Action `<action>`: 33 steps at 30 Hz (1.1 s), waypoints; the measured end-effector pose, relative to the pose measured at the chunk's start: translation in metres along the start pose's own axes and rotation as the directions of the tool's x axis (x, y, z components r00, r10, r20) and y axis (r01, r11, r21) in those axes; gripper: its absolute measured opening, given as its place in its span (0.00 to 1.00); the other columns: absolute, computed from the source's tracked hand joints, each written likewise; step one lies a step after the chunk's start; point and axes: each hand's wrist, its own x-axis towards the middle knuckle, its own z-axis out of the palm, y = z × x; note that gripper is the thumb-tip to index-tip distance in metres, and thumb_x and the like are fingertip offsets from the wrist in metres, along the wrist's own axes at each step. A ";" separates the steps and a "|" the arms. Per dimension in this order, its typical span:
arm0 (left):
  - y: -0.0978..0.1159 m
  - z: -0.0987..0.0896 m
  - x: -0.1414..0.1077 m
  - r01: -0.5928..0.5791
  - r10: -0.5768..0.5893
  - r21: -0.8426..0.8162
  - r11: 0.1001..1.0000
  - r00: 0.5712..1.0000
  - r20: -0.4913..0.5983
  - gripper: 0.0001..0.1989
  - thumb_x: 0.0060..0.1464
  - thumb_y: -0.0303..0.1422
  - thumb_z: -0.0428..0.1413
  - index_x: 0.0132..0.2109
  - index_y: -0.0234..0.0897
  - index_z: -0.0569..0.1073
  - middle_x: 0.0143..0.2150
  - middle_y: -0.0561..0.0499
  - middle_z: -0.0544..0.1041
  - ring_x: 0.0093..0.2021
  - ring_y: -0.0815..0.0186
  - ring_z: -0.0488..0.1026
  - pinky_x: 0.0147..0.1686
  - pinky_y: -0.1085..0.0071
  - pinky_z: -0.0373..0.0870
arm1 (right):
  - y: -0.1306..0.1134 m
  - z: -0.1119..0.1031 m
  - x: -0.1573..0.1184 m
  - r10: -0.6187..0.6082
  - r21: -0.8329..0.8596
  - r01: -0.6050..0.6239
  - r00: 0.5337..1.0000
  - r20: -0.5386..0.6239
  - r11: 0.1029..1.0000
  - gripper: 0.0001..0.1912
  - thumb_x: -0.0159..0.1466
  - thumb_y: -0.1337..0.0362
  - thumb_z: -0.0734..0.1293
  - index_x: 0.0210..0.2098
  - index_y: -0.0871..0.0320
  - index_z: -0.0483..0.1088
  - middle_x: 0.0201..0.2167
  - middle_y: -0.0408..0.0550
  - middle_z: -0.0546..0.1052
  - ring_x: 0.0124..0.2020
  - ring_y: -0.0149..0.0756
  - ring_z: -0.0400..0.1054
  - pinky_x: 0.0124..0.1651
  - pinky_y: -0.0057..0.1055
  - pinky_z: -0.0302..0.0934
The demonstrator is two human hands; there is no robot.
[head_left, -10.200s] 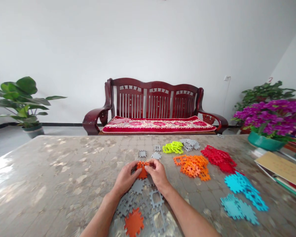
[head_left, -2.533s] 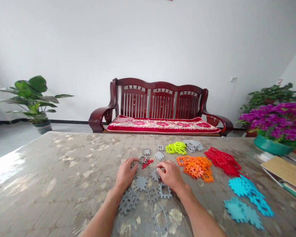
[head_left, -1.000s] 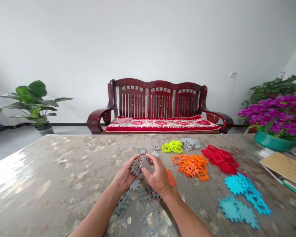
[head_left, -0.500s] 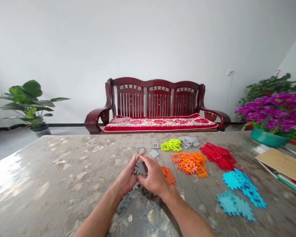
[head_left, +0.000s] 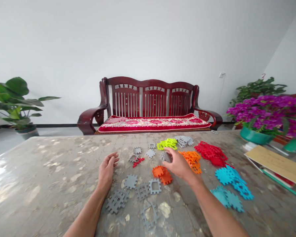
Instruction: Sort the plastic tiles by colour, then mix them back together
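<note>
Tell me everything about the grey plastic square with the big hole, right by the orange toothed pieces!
The grey square plastic-looking frame has blocky teeth along its edges and one big squarish opening. It lies flat on the brownish patterned tabletop, which shows through the hole, nearer the viewer than the orange toothed pieces. Nothing holds it.

Purple flowers (head_left: 263, 110) stand right of a wooden bench (head_left: 154, 92).

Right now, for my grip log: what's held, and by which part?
The right hand holds a grey piece, apparently by its edges; the left hand, nothing.
</note>
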 end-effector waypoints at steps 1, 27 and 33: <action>-0.003 0.001 0.001 0.000 0.000 0.029 1.000 1.000 0.009 0.25 0.45 0.49 0.56 0.46 0.36 0.74 0.45 0.45 0.79 0.42 0.60 0.76 0.38 0.68 0.70 | 0.007 -0.005 -0.009 0.014 -0.043 -0.014 1.000 0.019 0.999 0.31 0.53 0.66 0.66 0.58 0.54 0.66 0.53 0.49 0.74 0.53 0.40 0.68 0.57 0.38 0.61; -0.015 0.002 0.005 -0.174 0.128 0.427 0.887 0.983 0.135 0.18 0.49 0.40 0.51 0.45 0.39 0.76 0.44 0.47 0.81 0.44 0.58 0.76 0.48 0.65 0.67 | -0.049 0.046 -0.067 -0.245 -0.070 0.292 0.892 0.379 0.954 0.22 0.57 0.71 0.63 0.51 0.53 0.70 0.52 0.45 0.75 0.54 0.37 0.64 0.59 0.33 0.55; -0.014 0.003 0.003 -0.172 0.119 0.440 0.881 0.982 0.146 0.17 0.50 0.39 0.51 0.43 0.40 0.77 0.41 0.49 0.81 0.42 0.58 0.76 0.46 0.65 0.68 | -0.061 0.056 -0.055 -0.270 -0.184 0.394 0.839 0.472 0.901 0.19 0.59 0.66 0.66 0.50 0.53 0.70 0.48 0.47 0.76 0.51 0.41 0.65 0.55 0.36 0.56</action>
